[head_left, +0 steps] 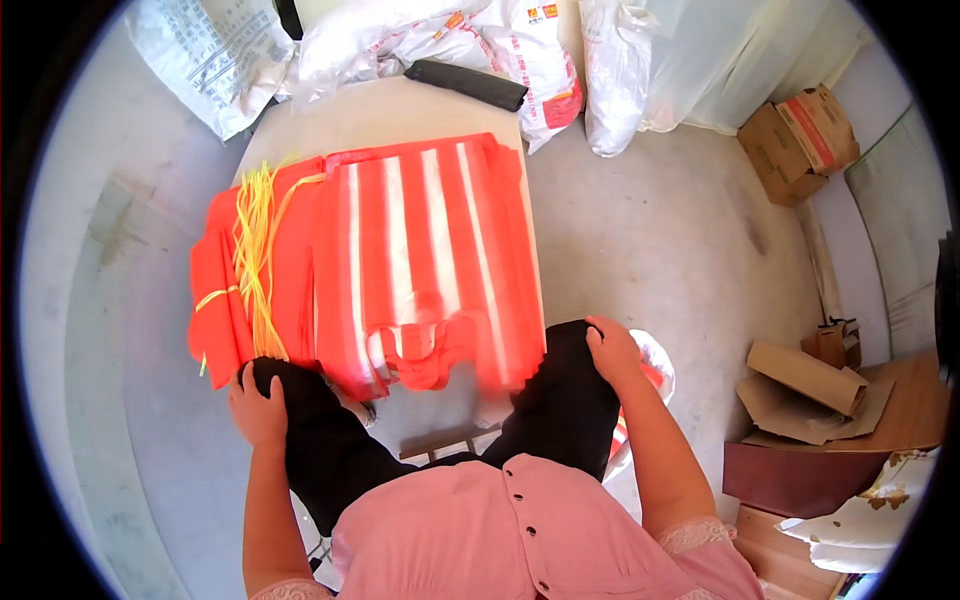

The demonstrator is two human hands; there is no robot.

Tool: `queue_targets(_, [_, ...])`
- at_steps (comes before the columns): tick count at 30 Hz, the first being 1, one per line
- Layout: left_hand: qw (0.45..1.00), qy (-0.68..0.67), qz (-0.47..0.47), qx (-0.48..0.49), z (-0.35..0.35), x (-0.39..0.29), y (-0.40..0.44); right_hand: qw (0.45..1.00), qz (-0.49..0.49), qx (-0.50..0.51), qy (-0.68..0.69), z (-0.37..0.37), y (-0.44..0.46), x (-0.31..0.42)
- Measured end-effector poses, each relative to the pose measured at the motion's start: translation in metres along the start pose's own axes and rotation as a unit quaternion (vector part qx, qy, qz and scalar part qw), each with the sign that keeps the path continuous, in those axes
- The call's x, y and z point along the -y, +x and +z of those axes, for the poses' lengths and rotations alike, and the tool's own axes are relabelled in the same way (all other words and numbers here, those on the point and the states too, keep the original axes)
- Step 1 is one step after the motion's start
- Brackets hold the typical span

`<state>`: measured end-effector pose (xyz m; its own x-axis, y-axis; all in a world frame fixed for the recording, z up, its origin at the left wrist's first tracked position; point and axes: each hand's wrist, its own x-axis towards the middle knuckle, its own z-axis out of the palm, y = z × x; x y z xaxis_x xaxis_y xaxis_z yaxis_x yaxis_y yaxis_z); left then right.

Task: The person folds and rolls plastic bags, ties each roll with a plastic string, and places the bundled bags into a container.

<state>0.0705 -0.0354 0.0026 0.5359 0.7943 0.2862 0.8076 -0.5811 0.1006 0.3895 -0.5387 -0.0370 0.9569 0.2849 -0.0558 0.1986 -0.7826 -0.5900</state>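
My left hand (258,405) lies against my left knee, its fingers apart and holding nothing. My right hand (612,350) rests over the outer side of my right knee, also with nothing in it. Between and ahead of my knees, a stack of red-and-white striped plastic vest bags (405,235) covers the near part of the table, its cut-out handle edge toward me. Left of it lie folded red bags (215,300), one bundle tied with a yellow strip. A bunch of loose yellow plastic ties (257,250) is draped over the red bags, close to my left hand.
A dark rolled-up item (466,85) lies at the table's (350,110) far end. Behind stand several white printed sacks (540,65). A white container (652,350) sits beside my right knee. Cardboard boxes stand at far right (800,145) and open on a cabinet (815,390).
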Motion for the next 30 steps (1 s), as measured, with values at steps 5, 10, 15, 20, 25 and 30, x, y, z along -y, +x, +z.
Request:
queue_targets(5, [1.000, -0.025, -0.007, 0.008, -0.008, 0.006, 0.000, 0.973, 0.124, 0.193, -0.026, -0.041, 0.039, 0.009])
queue_targets(10, [0.998, -0.057, -0.008, -0.013, -0.009, 0.015, -0.004, 0.975, 0.105, 0.193, 0.045, -0.023, 0.041, -0.012])
queue_targets(15, [0.997, -0.077, -0.007, -0.021, -0.010, 0.016, -0.012, 0.975, 0.097, 0.201, -0.009, -0.055, 0.020, 0.023])
queue_targets(20, [0.998, -0.056, 0.001, -0.027, -0.008, 0.016, -0.012, 0.988, 0.084, 0.127, -0.005, -0.028, 0.010, 0.010])
queue_targets(25, [0.998, -0.056, 0.014, -0.031, -0.003, 0.019, -0.012, 0.995, 0.092, 0.026, -0.031, -0.008, -0.003, 0.012])
queue_targets(30, [0.998, -0.054, 0.016, -0.019, -0.006, 0.015, -0.014, 0.992, 0.127, -0.009, -0.025, 0.004, -0.001, 0.008])
